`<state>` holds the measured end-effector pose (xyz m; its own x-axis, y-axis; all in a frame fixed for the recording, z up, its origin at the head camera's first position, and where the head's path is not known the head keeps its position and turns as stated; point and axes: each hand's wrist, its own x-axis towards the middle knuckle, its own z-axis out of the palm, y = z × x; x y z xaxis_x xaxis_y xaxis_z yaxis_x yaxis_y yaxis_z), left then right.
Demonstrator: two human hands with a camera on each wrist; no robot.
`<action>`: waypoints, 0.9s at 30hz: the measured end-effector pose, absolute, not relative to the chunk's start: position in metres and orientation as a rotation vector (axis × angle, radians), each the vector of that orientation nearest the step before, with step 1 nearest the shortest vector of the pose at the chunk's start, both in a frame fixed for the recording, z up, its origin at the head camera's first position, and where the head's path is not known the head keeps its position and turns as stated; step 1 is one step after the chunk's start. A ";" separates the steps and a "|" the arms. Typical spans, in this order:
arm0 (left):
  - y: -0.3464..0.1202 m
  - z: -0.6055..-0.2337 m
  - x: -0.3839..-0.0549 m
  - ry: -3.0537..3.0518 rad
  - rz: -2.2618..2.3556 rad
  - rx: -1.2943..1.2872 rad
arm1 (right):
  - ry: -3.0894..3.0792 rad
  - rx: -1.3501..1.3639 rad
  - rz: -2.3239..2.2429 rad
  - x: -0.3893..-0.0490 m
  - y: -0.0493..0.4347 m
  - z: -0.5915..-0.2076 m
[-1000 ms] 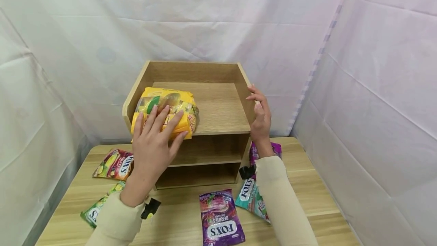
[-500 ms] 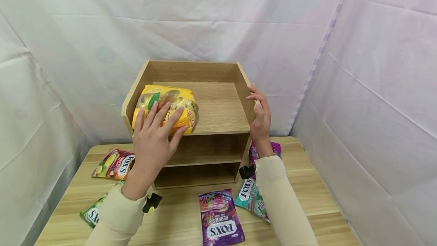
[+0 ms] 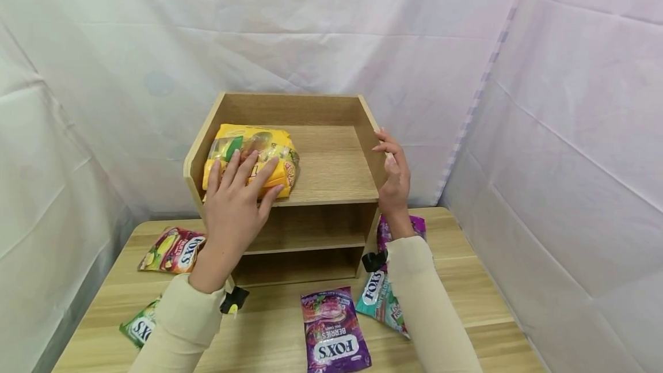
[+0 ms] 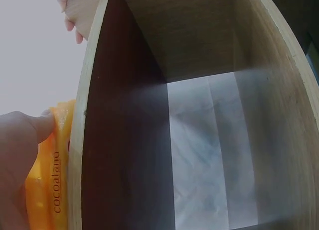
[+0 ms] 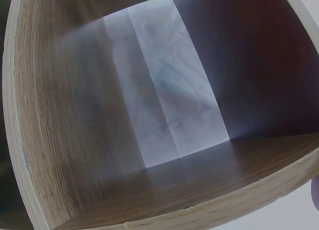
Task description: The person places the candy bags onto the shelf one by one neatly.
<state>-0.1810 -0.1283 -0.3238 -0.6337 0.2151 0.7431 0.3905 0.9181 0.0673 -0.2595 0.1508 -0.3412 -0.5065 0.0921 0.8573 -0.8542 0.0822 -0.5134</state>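
A yellow candy bag (image 3: 246,138) lies at the left of the top tier of a wooden shelf (image 3: 336,168). My left hand (image 3: 233,209) rests on the bag's near part, fingers spread and fairly straight. In the left wrist view, the orange bag side (image 4: 59,175) reads "cocoaland" beside the shelf edge, with the left thumb touching it. My right hand (image 3: 395,180) grips the front of the shelf's right side panel, its fingers over the edge. The right wrist view mostly shows the inside of a shelf compartment (image 5: 174,80).
Fox's candy bags lie on the wooden table (image 3: 269,332): a red one (image 3: 168,249) and a green one (image 3: 141,326) at left, a purple one (image 3: 334,327) in front, a teal one (image 3: 380,301) and another purple one (image 3: 418,226) at right, partly behind the right arm.
The yellow bag has slid a little farther back on the top tier, with my left hand moving along on it. My right hand stays at the side panel.
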 end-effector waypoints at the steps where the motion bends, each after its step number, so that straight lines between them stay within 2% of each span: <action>1: -0.128 -0.324 -0.181 -2.276 -0.284 -0.427 | -1.580 0.780 1.534 -0.260 0.151 -0.342; 10: -0.122 -0.328 -0.171 -2.198 -0.349 -0.466 | -1.567 0.774 1.530 -0.259 0.151 -0.342; 20: -0.115 -0.336 -0.141 -2.197 -0.361 -0.401 | -1.578 0.803 1.533 -0.230 0.141 -0.318; 27: -0.114 -0.337 -0.138 -2.243 -0.302 -0.400 | -1.565 0.791 1.534 -0.245 0.148 -0.332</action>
<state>-0.1378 -0.1141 -0.3373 -0.6143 0.1845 0.7672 0.3809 0.9208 0.0835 -0.2452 0.1480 -0.3316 -0.4935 0.0927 0.8648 -0.8628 0.0734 -0.5002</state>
